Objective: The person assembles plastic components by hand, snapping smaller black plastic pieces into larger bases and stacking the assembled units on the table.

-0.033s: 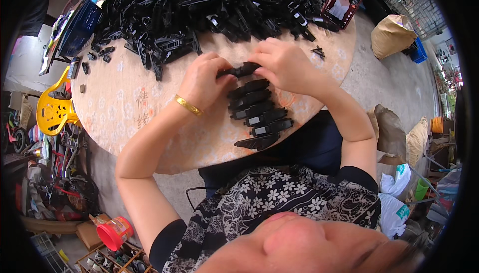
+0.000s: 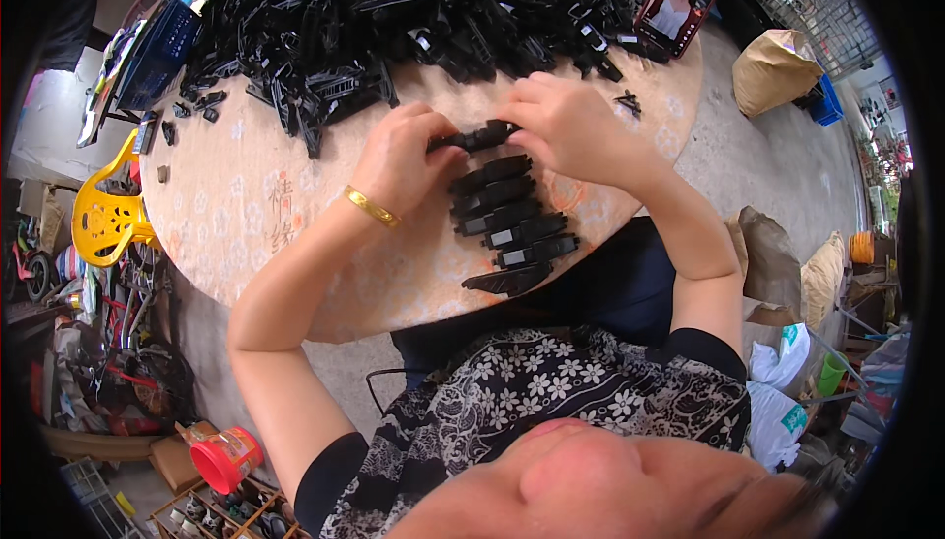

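Note:
Between my two hands is a short black plastic part (image 2: 483,135), held level just above the tablecloth. My left hand (image 2: 406,148) pinches its left end; a gold bangle circles that wrist. At the other end, the thumb and fingers of my right hand (image 2: 556,124) are closed on it, hiding its tip. Directly below my hands, several similar black plastic pieces (image 2: 495,191) lie in a column running toward the table's near edge. The nearest one, a flatter black piece (image 2: 508,280), rests at that edge. Fine detail on the held part is too small to make out.
A large heap of black plastic parts (image 2: 413,12) covers the far side of the round table (image 2: 226,234). A phone (image 2: 677,2) stands at the far right. Around the table are a yellow chair (image 2: 103,214), a red bucket (image 2: 224,460) and a paper sack (image 2: 776,73).
My right fingers have shifted slightly outward along the black plastic part, so more of its right end shows. My left hand and the column of pieces have stayed in place.

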A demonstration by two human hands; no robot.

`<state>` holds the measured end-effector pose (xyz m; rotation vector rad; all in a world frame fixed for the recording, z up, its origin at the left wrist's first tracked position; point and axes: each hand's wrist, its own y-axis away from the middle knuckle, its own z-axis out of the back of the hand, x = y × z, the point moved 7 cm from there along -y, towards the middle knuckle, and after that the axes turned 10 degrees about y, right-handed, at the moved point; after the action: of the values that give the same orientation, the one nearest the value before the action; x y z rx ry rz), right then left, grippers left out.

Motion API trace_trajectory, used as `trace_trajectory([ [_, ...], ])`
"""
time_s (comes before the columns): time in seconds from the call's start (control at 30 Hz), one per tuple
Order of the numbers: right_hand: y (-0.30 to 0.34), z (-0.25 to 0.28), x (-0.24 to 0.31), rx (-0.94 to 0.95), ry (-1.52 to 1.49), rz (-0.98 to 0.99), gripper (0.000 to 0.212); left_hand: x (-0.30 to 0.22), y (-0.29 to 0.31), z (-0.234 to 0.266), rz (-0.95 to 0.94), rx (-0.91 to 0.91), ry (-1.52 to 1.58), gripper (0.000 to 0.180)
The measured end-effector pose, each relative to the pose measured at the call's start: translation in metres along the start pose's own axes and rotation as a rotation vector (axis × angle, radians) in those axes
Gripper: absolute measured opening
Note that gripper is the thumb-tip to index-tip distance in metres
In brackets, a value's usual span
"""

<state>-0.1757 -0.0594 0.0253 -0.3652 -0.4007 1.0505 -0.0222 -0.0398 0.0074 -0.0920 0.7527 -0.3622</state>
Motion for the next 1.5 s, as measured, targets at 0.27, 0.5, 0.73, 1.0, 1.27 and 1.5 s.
trace_trajectory([
  [0.27, -0.006, -0.013, -0.008, 0.035, -0.132, 0.060, 0.021, -0.002, -0.007, -0.004, 0.028, 0.044, 0.067, 0.015],
  [0.5, -0.005, -0.016, -0.006, 0.138, -0.307, -0.002, 0.015, -0.010, -0.006, -0.007, -0.120, 0.148, 0.090, 0.015],
  [0.73, 0.021, 0.022, -0.085, -0.068, 0.454, -0.374, 0.018, 0.000, -0.013, 0.037, -0.237, -0.294, -0.601, 0.032],
  [1.0, 0.023, 0.011, -0.083, -0.003, 0.389, -0.244, 0.022, 0.012, -0.016, 0.019, -0.263, -0.095, -0.659, 0.041],
  [1.27, 0.012, 0.011, -0.054, 0.007, -0.157, -0.259, 0.022, -0.011, -0.007, 0.001, -0.234, 0.032, -0.174, 0.028],
  [1.5, 0.010, -0.017, -0.040, 0.167, -0.261, -0.215, 0.024, 0.009, -0.010, 0.012, -0.046, -0.025, -0.124, 0.021],
])
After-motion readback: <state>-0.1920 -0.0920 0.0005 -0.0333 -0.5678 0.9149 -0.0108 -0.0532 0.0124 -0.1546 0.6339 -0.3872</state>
